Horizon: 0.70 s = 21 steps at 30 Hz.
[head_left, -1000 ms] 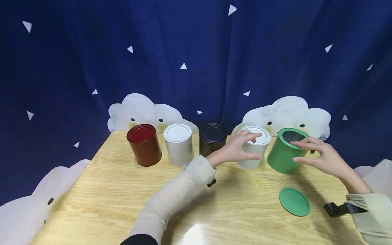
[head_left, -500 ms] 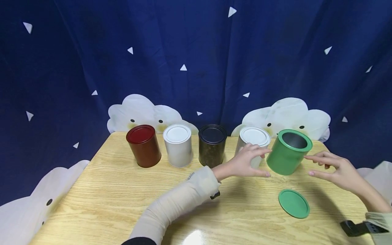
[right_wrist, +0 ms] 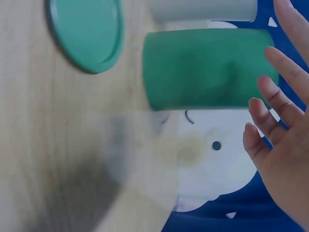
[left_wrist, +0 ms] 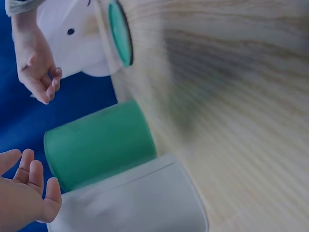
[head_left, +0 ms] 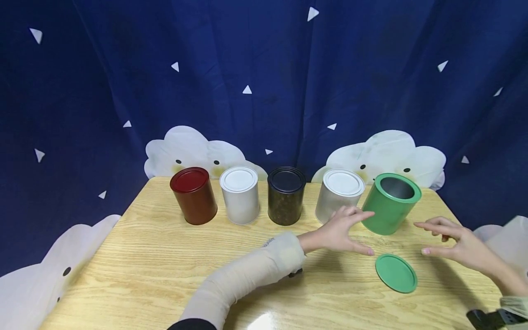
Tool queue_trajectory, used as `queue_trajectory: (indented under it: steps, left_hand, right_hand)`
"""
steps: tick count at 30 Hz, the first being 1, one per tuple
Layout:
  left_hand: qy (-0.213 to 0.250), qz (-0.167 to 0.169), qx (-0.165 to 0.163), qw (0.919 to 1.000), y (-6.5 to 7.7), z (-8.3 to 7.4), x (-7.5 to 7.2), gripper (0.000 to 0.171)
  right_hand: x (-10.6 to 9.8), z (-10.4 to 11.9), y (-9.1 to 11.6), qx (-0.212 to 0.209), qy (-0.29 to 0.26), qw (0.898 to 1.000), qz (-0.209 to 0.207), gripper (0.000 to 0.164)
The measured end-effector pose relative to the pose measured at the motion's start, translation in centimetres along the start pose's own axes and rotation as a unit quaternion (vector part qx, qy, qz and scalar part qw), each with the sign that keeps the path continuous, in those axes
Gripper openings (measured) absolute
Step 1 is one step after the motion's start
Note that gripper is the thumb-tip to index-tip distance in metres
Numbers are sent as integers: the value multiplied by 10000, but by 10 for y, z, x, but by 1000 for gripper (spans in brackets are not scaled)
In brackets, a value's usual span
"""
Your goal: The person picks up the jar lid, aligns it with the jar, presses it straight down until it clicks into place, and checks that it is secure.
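A green can (head_left: 385, 211) stands uncovered at the right end of a row, its dark inside showing. Its round green lid (head_left: 396, 273) lies flat on the table in front of it. My left hand (head_left: 343, 231) hovers left of the lid, fingers spread and holding nothing; in the left wrist view its fingers (left_wrist: 36, 176) appear beside the green can. To the right of the can and lid, my right hand (head_left: 459, 245) hangs in the air with thumb and fingers apart, also holding nothing. The right wrist view shows its spread fingers (right_wrist: 277, 104) by the green can (right_wrist: 207, 70).
Left of the green can stand a lidded white can (head_left: 336, 201), a black can (head_left: 285, 201), another white can (head_left: 240, 201) and a dark red can (head_left: 195, 201). The wooden table (head_left: 144, 266) ends at a blue curtain (head_left: 247, 55) with white clouds.
Both hands have come down and toward the front, away from the can tops. My right hand has drawn back rightward from the green can's rim; my left has shifted right. The cans and lid stay put.
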<state>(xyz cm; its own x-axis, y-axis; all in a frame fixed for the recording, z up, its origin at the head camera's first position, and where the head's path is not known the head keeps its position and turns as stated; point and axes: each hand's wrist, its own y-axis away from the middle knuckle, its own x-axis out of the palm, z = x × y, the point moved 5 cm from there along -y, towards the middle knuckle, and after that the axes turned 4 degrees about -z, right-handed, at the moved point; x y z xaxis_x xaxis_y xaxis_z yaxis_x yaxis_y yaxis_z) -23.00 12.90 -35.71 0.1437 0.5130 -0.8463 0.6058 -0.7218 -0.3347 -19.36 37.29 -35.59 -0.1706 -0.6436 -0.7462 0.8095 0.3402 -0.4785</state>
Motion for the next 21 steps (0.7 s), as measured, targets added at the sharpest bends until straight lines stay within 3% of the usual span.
queue_trajectory:
  steps: [12,21]
  left_hand:
    - [-420,386,96,9983,-8,-10,31,91]
    - [-733,860,-205,9934,-13,-12,52,94]
  right_hand:
    - [14,-28,27,426,119,9973,583,63]
    - [23,-38,42,551,-279,9949,801,63]
